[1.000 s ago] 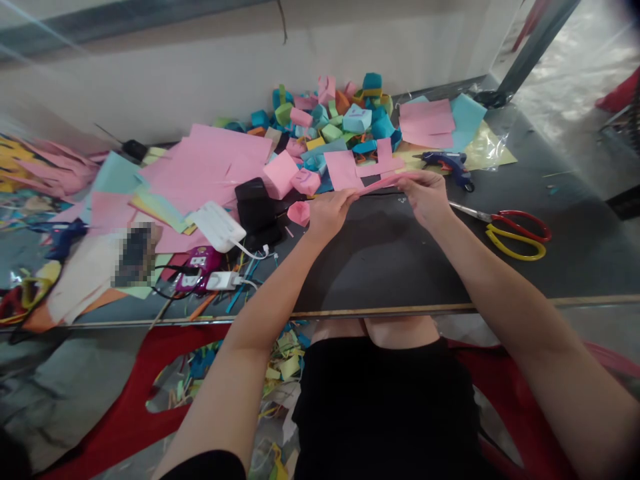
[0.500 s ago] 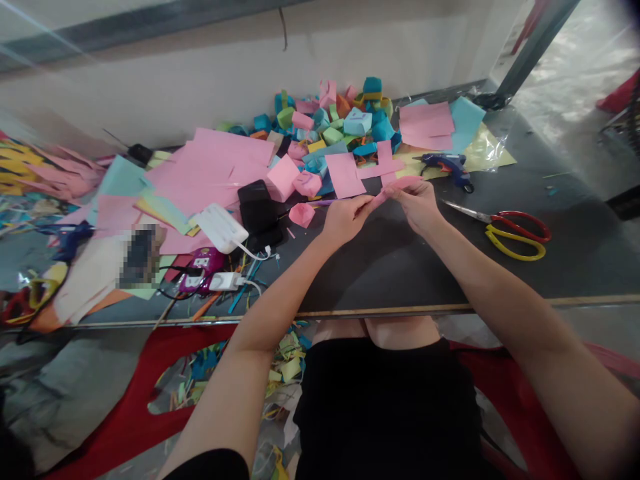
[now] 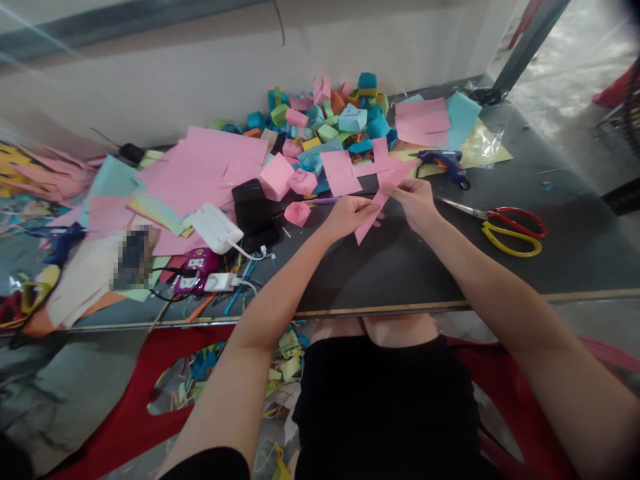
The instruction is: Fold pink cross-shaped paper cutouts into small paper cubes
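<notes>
Both my hands hold one pink paper strip (image 3: 374,208) above the dark table (image 3: 400,267). My left hand (image 3: 350,215) pinches its lower part, and my right hand (image 3: 416,200) pinches its upper end. The strip runs diagonally, its lower tip pointing down to the left. A small folded pink paper piece (image 3: 299,213) lies just left of my left hand. Pink paper sheets (image 3: 340,172) lie flat just beyond my hands.
Red and yellow scissors (image 3: 505,230) lie to the right. A blue glue gun (image 3: 443,162) rests behind them. A pile of coloured folded paper boxes (image 3: 330,120) sits at the back. Pink sheets (image 3: 210,167), a white charger (image 3: 216,228), a black box (image 3: 255,212) and cables fill the left.
The strip was held flat and stretched between my hands; my hands came closer together and turned it, so it now hangs diagonally with its lower tip free.
</notes>
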Tool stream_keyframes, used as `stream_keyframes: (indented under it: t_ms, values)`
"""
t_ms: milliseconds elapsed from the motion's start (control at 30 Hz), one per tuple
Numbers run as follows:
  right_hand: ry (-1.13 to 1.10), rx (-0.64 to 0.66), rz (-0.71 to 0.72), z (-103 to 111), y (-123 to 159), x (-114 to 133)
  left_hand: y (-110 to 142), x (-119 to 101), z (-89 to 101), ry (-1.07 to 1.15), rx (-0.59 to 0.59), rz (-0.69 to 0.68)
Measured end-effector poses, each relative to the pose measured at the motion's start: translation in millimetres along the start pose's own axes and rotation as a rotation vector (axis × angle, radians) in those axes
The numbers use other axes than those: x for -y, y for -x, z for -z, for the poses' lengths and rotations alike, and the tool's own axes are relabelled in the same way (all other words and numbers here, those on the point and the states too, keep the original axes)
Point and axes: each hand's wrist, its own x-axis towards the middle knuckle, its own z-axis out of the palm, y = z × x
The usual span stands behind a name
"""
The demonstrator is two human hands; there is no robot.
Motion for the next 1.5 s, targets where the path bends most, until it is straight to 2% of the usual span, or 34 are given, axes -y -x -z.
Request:
stream_keyframes:
  t_ms: [200, 300, 467, 567, 733, 933, 1100, 1233, 1500]
  values:
    - [0.026, -0.065, 0.012, 4.9, -9.1, -11.9, 7.3, 4.7, 1.0, 0.119, 0.119, 0.163]
    - [0.05, -0.086, 0.038, 7.3, -11.6, -14.7, 9.4, 4.7, 2.6, 0.137, 0.154, 0.183]
    - [0.088, -0.128, 0.095, 15.5, -18.1, -16.5, 10.3, 8.3, 7.8, 0.165, 0.283, 0.233]
    - [0.153, -0.149, 0.117, 19.4, -21.3, -15.5, 10.5, 10.3, 8.4, 0.199, 0.298, 0.235]
    - [0.168, -0.175, 0.139, 21.6, -23.1, -14.3, 12.3, 8.4, 2.7, 0.181, 0.256, 0.234]
    - [0.132, -0.185, 0.183, 20.1, -21.7, -10.2, 10.3, 11.3, -4.9, 0.122, 0.111, 0.194]
    - [0.082, -0.042, 0.072, 9.1, -12.3, -4.8, 7.8, 13.1, -6.6, 0.159, -0.012, 0.14]
    - [0.116, 0.076, 0.073, 0.2, -1.7, -4.3, 6.3, 14.9, -7.8, 0.183, -0.018, 0.13]
    - [0.096, 0.002, 0.081, 0.1, -0.2, -2.4, 7.6, 16.9, -9.4, 0.211, -0.029, 0.087]
